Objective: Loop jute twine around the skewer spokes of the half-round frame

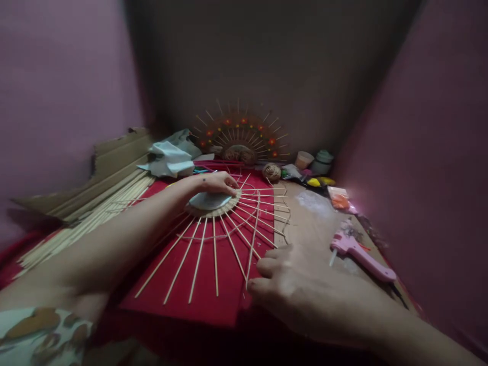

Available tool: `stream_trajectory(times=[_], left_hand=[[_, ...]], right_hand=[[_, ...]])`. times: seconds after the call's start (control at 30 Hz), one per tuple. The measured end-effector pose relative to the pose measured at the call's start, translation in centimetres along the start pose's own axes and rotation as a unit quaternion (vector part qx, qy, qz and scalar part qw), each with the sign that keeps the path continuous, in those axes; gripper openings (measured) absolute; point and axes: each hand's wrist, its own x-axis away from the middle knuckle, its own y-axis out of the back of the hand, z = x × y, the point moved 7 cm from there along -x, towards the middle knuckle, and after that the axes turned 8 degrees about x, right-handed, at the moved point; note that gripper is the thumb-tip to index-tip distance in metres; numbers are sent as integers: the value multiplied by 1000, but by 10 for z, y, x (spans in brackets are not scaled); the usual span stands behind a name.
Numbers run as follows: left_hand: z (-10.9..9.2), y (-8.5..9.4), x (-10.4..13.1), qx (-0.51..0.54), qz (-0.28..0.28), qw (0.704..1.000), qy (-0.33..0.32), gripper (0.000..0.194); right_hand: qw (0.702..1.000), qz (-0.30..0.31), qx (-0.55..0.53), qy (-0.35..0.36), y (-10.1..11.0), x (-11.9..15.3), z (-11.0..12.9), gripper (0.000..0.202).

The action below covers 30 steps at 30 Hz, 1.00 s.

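A sunburst frame of thin wooden sticks (215, 254) lies on red cloth, its sticks fanning out from a woven-looking ring (224, 207) around a pale, shiny disc (209, 201). My left hand (221, 183) reaches across the disc, its bent fingers closed on the ring's far right edge. Thin twine (254, 223) loops among the sticks and runs straight toward me. Its near end is pinched in my right hand (285, 279), beside the tips of the near-right sticks. Those fingertips are partly hidden.
Loose sticks (91, 218) and folded cardboard (118, 152) lie at left. A decorated sunburst (240, 132) leans on the back wall, near a twine ball (271, 172). The pink glue gun (360, 254) rests at right. Cups (322, 161) and packets (339, 198) stand behind.
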Motion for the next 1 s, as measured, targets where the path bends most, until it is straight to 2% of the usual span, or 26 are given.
stream_trajectory(times=[0.07, 0.13, 0.17, 0.2, 0.23, 0.3, 0.37, 0.47, 0.63, 0.73, 0.87, 1.0], left_hand=[[-4, 0, -2, -78, -56, 995, -28, 43], [-17, 0, 7, -140, -137, 978, -71, 43], [-26, -3, 15, -151, -173, 969, -97, 42], [-36, -10, 23, -141, -180, 965, -130, 41], [-45, -19, 31, -118, -172, 965, -159, 39], [-64, -44, 45, -88, -113, 966, -215, 39], [-80, -66, 57, -91, -76, 958, -260, 38], [-87, -82, 62, -122, -78, 950, -276, 18], [-78, -82, 55, -107, -98, 952, -270, 23], [-77, -81, 54, -100, -94, 951, -276, 26], [-76, -79, 57, -86, -92, 953, -275, 26], [-71, -79, 60, -64, -69, 959, -267, 25]], right_hand=[[1000, -13, 5, -2, -2, -5, -7, 15], [1000, -27, 7, -5, -3, -8, -12, 18], [1000, -30, 4, -7, -4, -9, -15, 19], [1000, -29, -1, -7, -5, -10, -17, 20], [1000, -25, -8, -5, -6, -10, -19, 20], [1000, -11, -24, -3, -8, -9, -23, 19], [999, -2, -43, -15, -9, -6, -28, 19], [996, -27, -72, -42, -4, 2, -37, 19], [980, -127, -134, -74, 10, 23, -62, 14], [965, -176, -120, -151, 13, 37, -94, 15], [939, -166, -27, -299, 8, 61, -138, 15], [915, -156, 45, -369, 14, 87, -158, 10]])
